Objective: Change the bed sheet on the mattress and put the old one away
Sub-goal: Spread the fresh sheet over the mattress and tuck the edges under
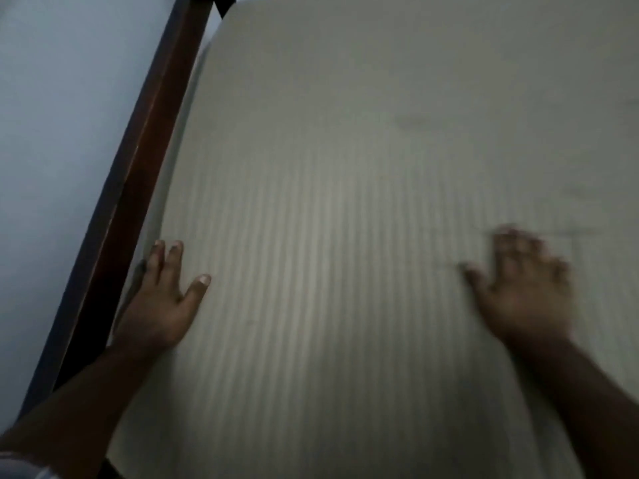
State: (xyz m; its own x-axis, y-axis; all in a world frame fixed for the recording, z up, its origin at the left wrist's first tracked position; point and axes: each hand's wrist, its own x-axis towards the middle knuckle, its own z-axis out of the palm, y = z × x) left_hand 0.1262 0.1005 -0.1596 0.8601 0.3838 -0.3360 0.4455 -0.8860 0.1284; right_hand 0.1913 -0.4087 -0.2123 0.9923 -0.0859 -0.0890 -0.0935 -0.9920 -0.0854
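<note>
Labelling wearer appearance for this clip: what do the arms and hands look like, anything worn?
Both forearms are bare, with no watch, ring or glove visible on the left hand or the right hand. A bit of light striped sleeve shows at the lower left corner. The right hand is motion-blurred, so small details are unclear.

A dark brown wooden bed frame point(138, 174) is seen beside a pale, faintly striped cream sheet point(345, 219), which is spread flat just right of the frame.

The blurred head view looks steeply down, apparently close above the mattress point(345, 202).
</note>
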